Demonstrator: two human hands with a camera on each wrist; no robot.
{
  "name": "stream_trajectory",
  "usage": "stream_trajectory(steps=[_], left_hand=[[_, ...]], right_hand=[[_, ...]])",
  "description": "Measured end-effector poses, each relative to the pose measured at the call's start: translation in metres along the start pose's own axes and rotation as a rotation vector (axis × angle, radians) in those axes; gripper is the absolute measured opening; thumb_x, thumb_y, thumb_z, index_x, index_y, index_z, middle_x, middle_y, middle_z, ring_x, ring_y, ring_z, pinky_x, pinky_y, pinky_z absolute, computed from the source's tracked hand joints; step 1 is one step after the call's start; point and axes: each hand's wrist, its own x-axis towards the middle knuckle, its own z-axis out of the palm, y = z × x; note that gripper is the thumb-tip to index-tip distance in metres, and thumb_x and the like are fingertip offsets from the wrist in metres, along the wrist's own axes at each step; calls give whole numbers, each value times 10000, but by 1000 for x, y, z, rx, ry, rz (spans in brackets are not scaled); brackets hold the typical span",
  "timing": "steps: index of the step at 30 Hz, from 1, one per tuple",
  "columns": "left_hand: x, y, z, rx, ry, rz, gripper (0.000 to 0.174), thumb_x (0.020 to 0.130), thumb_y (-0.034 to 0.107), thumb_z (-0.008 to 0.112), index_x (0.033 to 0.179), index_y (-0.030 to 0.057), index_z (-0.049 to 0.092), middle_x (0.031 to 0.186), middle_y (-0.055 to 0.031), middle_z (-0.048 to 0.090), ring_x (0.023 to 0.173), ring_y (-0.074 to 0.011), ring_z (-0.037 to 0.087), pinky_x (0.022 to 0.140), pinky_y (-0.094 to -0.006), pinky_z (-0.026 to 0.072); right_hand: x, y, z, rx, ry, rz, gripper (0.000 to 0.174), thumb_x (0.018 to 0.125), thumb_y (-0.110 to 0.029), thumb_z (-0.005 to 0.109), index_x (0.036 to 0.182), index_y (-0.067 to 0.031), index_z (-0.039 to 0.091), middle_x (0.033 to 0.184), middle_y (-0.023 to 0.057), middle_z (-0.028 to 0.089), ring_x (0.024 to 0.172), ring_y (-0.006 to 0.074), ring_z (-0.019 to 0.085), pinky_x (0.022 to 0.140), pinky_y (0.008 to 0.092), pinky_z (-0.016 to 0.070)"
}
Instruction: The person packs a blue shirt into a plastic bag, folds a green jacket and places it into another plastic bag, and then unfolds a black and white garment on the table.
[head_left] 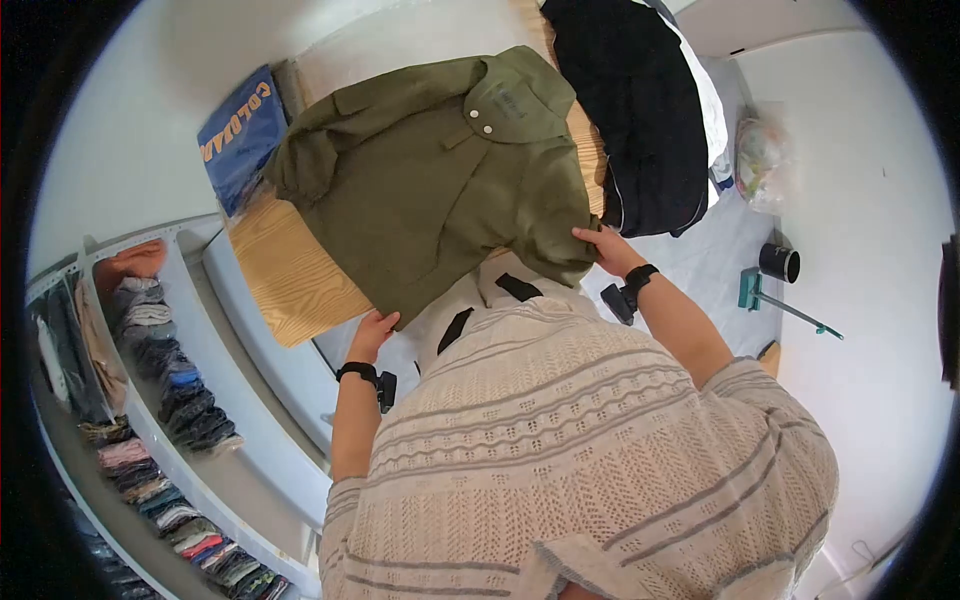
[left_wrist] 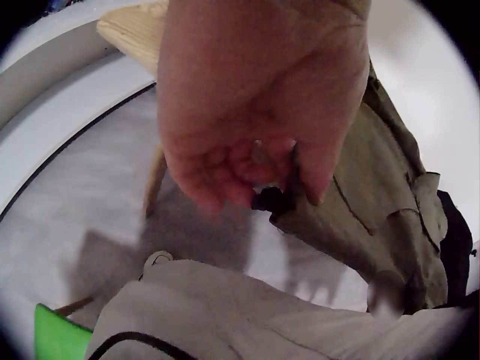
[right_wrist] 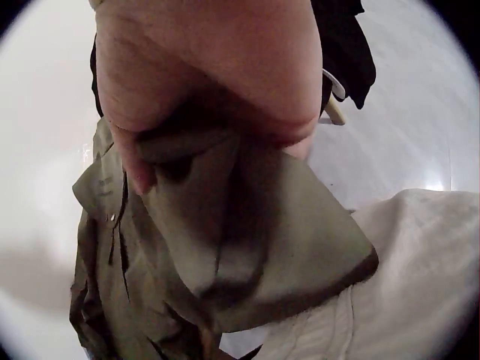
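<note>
Shelves (head_left: 150, 400) of folded clothes line the far left, and a blue shirt (head_left: 235, 135) lies by the wooden board's (head_left: 290, 270) far left corner. The left hand (head_left: 372, 335) pinches the olive jacket's (head_left: 430, 190) lower hem, fingers curled on the cloth. The jacket is spread over the board on the white table (head_left: 700, 260), collar away from the person. The right hand (head_left: 610, 250) grips the jacket's right edge, cloth bunched in its closed fingers. Dark clothes (head_left: 640, 110) lie just beyond, with a black cup (head_left: 779, 262) further right.

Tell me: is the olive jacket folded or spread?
Spread. The olive jacket lies flat across the wooden board, collar away; left hand and right hand each grip its near edge.
</note>
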Motion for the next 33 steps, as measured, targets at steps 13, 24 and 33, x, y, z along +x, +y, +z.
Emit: stream_trajectory(steps=[13,24,33], left_hand=[[-28,-8,-30,-240,276,89,311,857,193,586,1145,110,502,1105,1,546,967,-113,515,763,-272,431],[-26,-10,-35,-367,370,95,247,878,191,564,1104,96,534,1028,-2,591,857,-105,542,684,-259,436],[-23,-10,-52,-461,356,142,161,865,190,593,993,106,544,895,5,600,722,-98,538,594,-226,422]], right_hand=[[50,10,-5,-790,268,-442,288,764,-253,669,886,4,622,820,76,645,711,213,603,636,356,465],[46,21,24,-379,126,-147,337,858,-265,601,1082,-16,572,944,50,623,810,160,549,726,262,434],[50,4,24,-706,346,-379,366,902,-291,519,982,62,570,876,177,631,812,240,588,728,328,442]])
